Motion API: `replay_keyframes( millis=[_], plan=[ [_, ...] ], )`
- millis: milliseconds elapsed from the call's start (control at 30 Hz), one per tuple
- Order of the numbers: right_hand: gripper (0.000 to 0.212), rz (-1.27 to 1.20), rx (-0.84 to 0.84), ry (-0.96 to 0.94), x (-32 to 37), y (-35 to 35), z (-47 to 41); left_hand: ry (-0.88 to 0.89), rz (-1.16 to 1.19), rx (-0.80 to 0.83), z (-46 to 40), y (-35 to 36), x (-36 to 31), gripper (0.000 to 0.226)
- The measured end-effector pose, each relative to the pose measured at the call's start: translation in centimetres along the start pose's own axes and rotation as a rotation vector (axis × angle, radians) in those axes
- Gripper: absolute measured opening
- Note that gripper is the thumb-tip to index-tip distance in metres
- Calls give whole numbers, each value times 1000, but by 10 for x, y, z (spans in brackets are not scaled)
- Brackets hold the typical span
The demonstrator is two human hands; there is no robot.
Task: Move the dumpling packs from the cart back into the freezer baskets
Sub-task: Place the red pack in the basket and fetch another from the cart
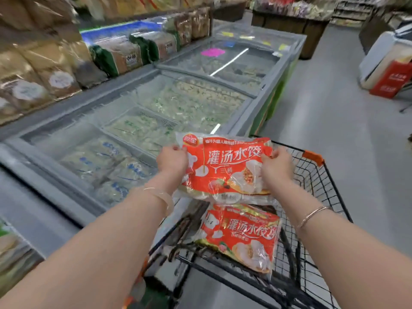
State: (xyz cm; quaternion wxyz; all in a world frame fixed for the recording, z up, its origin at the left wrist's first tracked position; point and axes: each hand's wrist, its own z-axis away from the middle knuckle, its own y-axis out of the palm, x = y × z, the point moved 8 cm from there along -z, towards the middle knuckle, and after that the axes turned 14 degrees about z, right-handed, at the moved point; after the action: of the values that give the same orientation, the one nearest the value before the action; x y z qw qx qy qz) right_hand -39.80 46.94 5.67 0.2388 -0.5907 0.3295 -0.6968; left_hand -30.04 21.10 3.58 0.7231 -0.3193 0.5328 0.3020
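Observation:
I hold a red dumpling pack (225,168) with white lettering up above the black wire cart (316,179). My left hand (172,160) grips its left edge and my right hand (277,165) grips its right edge. A second red dumpling pack (243,236) lies in the cart below it. To the left stands the chest freezer (73,195) under sliding glass lids, with baskets (142,128) of pale frozen packs showing through the glass.
Shelves of bagged goods (51,70) run along the freezer's far side. A grey aisle floor (330,134) opens to the right, with a red and white stand (388,70) at its far right. More display bins stand at the back.

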Motion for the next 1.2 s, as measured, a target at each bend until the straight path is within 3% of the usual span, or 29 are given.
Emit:
replay_keyframes(
  millis=[133,267,367,433,533,633,733,900,1067,1200],
  plan=[
    [9,-24,117,-150,71,36,50,8,84,-131,-6,-100,-12,39],
    [6,-22,257,-308,137,88,129,-7,146,-340,3,-226,1,24],
    [28,-20,372,-399,174,136,204,-23,207,-507,31,-324,18,32],
    [34,-17,437,-452,192,168,258,-26,235,-615,57,-387,33,33],
    [10,8,531,-528,206,213,342,-39,264,-703,92,-469,62,21],
    [14,44,609,-592,207,258,435,-98,192,-795,130,-559,106,35],
    [12,81,660,-634,201,289,514,-153,189,-835,156,-629,151,21],
    [8,183,752,-631,170,333,606,-292,80,-884,195,-703,216,32],
    [9,327,787,-600,121,362,646,-477,43,-839,218,-722,289,31],
    [36,492,828,-591,74,386,660,-617,-2,-794,241,-720,348,31]
  ],
)
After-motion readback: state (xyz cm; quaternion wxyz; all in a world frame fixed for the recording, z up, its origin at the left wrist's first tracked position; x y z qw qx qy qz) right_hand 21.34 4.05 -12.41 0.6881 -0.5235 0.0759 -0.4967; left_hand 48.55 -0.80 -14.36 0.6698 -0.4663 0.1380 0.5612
